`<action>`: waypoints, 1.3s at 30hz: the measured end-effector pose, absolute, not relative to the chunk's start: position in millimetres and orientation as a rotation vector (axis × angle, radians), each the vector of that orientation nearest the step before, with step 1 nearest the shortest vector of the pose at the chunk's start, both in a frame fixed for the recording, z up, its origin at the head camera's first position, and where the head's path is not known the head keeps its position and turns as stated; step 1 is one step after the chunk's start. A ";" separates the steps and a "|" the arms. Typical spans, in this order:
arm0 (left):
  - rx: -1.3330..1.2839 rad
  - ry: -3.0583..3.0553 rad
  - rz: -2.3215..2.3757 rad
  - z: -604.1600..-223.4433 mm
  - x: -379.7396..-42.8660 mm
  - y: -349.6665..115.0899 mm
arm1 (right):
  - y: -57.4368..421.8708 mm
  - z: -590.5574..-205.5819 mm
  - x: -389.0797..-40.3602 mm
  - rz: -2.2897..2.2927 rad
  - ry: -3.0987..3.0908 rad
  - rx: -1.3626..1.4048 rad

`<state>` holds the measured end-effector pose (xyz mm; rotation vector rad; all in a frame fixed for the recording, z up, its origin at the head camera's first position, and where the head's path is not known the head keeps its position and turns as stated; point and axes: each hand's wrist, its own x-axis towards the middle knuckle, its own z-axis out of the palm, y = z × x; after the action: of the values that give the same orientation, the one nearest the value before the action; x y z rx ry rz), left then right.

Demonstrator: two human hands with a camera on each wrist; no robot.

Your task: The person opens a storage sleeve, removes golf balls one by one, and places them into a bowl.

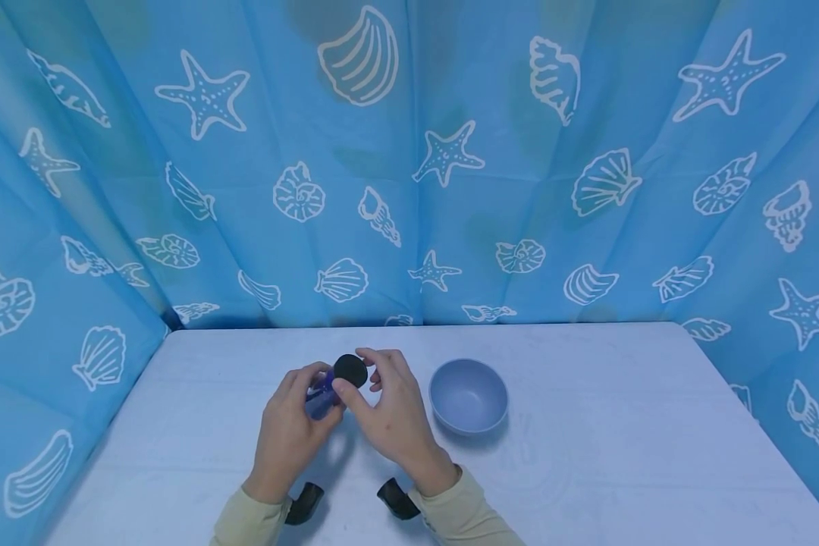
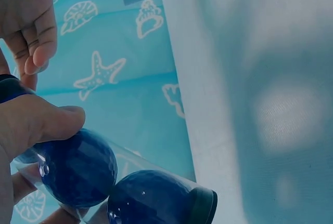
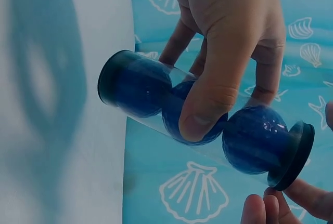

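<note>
A clear tube (image 1: 319,404) with three dark blue balls (image 3: 255,140) inside is held tilted above the white table. My left hand (image 1: 289,428) grips its middle, with the thumb across the front and the fingers behind. A black cap (image 1: 350,370) closes the upper end, facing up and right. My right hand (image 1: 397,421) holds the cap's rim between thumb and index finger, while its other fingers curl loosely beside it. At the tube's other end sits a second dark cap (image 3: 113,77).
To the right of my hands, a blue-grey bowl (image 1: 469,398) stands on the white-covered table (image 1: 621,425). Black curved pieces (image 1: 305,503) sit at both wrists. Blue curtains (image 1: 450,220) with white shell and starfish prints hang behind and along the sides.
</note>
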<state>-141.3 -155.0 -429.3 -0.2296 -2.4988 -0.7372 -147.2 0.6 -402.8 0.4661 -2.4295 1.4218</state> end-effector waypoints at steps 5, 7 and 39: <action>-0.236 -2.503 -0.715 -428.4 -140.3 -154.4 | -0.8 -404.2 -146.7 1.426 -2.421 0.457; -0.236 -2.504 -0.706 -428.2 -139.8 -154.0 | -1.2 -404.9 -146.6 1.431 -2.423 0.456; -0.328 -2.540 -0.644 -426.6 -138.2 -152.1 | 1.2 -406.3 -151.3 1.429 -2.442 0.414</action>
<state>-138.2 -152.1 -426.6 -0.3282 -2.5400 -0.6438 -151.3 1.2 -406.3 0.4143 -2.4418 1.4289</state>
